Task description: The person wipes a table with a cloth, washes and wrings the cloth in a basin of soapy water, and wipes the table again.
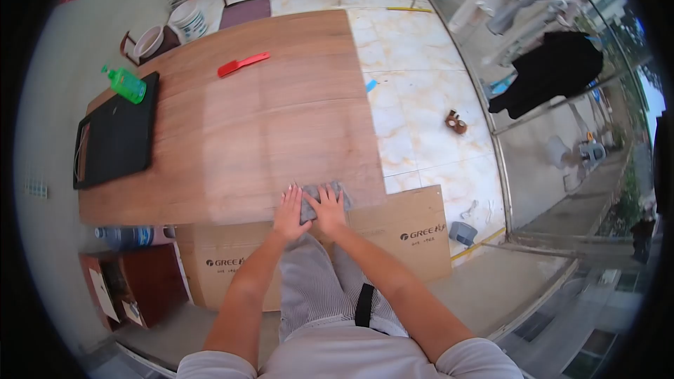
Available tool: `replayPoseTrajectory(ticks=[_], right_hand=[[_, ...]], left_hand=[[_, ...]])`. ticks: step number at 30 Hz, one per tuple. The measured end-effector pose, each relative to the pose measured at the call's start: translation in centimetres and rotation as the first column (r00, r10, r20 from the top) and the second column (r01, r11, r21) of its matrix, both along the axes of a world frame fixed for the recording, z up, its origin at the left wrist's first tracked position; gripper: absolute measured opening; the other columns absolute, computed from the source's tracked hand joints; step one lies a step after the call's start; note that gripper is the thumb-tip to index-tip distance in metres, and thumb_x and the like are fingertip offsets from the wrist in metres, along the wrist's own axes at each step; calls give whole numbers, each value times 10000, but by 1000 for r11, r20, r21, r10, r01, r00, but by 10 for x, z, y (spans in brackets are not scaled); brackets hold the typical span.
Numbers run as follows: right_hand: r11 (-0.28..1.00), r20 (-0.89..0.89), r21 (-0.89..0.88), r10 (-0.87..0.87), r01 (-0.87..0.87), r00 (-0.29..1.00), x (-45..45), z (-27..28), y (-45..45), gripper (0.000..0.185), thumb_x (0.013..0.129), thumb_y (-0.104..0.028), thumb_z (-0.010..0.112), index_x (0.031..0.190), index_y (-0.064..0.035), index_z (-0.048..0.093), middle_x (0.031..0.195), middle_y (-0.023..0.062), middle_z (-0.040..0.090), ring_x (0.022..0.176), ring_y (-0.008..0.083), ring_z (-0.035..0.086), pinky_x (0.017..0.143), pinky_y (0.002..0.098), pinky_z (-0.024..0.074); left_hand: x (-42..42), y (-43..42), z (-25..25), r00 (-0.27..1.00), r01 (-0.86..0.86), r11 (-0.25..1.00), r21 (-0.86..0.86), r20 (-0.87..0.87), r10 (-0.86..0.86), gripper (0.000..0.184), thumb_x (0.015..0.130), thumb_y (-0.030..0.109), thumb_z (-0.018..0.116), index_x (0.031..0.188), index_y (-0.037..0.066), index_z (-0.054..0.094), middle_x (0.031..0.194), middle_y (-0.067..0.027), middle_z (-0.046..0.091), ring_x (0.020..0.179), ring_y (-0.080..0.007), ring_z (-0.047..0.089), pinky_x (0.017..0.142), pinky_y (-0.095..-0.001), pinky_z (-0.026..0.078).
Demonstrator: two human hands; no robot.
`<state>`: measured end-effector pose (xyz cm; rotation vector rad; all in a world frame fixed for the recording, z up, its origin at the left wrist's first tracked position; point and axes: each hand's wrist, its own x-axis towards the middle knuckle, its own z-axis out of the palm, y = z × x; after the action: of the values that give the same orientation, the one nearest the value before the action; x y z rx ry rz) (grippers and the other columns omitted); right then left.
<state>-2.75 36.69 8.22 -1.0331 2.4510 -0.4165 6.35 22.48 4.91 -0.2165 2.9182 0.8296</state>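
A grey cloth (309, 205) lies bunched at the near edge of the wooden table (281, 126). My left hand (289, 215) presses down at the cloth's left side, palm down with fingers stretched forward. Beside it, my right hand (328, 210) rests flat on the cloth with its fingers spread. The cloth shows between the two hands and at the right fingertips. Farther up the table lies a red brush (243, 64).
A green bottle (128, 85) stands by a black tray-like board (116, 133) at the table's left. Cardboard (404, 228) lies under the near edge. A brown cabinet (158, 281) is lower left, chairs and a white bucket (188, 20) beyond, tape rolls (456, 123) on the right floor.
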Motion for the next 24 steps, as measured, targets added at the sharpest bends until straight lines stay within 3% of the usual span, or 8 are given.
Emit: replayPoseTrajectory(ticks=[3, 6, 9, 12, 15, 18, 21, 24], right_hand=[[996, -111, 64, -52, 60, 992, -3, -21, 48, 855, 681, -339, 785, 1430, -306, 373, 1432, 132, 361, 1393, 354, 250, 1088, 645, 194], [991, -125, 100, -81, 94, 989, -13, -11, 90, 842, 684, -326, 780, 1425, -301, 381, 1418, 131, 375, 1378, 354, 274, 1068, 635, 239], [991, -59, 77, -103, 108, 993, -25, 11, 121, 826, 682, -145, 748, 1415, -311, 407, 1372, 145, 415, 1312, 372, 355, 1038, 605, 304], [959, -16, -54, -281, 280, 960, -22, -3, 150, 734, 662, -87, 718, 1342, -278, 517, 1314, 149, 460, 1243, 372, 410, 997, 560, 360], [839, -155, -109, -543, 532, 825, -12, 11, 160, 620, 649, -60, 700, 1234, -247, 619, 1258, 147, 500, 1180, 362, 449, 958, 524, 398], [648, -260, -177, -756, 741, 600, -23, 37, 156, 572, 623, -27, 698, 1162, -219, 667, 1203, 146, 534, 1126, 355, 479, 928, 475, 426], [498, -226, -422, -867, 758, 444, -48, 56, 166, 585, 600, 7, 718, 1145, -203, 679, 1156, 143, 543, 1061, 349, 505, 926, 422, 431], [344, -67, -515, -929, 785, 363, -77, 72, 182, 607, 569, 18, 758, 1138, -178, 682, 1114, 134, 545, 1042, 333, 519, 930, 393, 432]], left_hand=[[-14, 50, -4, 999, 50, 999, -5, -18, -50, 1030, 696, 343, 729, 1468, -46, 170, 1542, -244, 165, 1455, -357, 112, 1179, -486, 91], [-30, 90, -7, 995, 93, 995, -20, -37, -94, 1025, 698, 335, 759, 1459, -52, 191, 1535, -245, 182, 1451, -356, 130, 1176, -485, 118], [-40, 113, -9, 985, 164, 986, -4, -44, -164, 990, 725, 341, 759, 1461, -36, 213, 1529, -226, 223, 1444, -350, 166, 1172, -486, 140], [-56, 125, -11, 957, 282, 956, 84, -91, -274, 895, 774, 336, 728, 1464, 9, 262, 1525, -190, 265, 1432, -344, 209, 1164, -488, 161], [-80, 143, -7, 931, 364, 907, 213, -106, -349, 793, 814, 343, 691, 1464, 85, 317, 1529, -153, 281, 1420, -333, 245, 1152, -491, 191], [-118, 150, 7, 895, 446, 839, 311, -147, -421, 759, 818, 323, 696, 1463, 139, 342, 1535, -142, 276, 1416, -342, 250, 1140, -491, 225], [-167, 154, 47, 842, 534, 792, 295, -269, -468, 810, 788, 293, 740, 1469, 132, 333, 1515, -184, 296, 1412, -374, 245, 1137, -485, 236], [-206, 160, 76, 842, 507, 812, 290, -371, -393, 875, 767, 282, 771, 1481, 112, 295, 1463, -225, 354, 1385, -377, 291, 1119, -468, 278]])
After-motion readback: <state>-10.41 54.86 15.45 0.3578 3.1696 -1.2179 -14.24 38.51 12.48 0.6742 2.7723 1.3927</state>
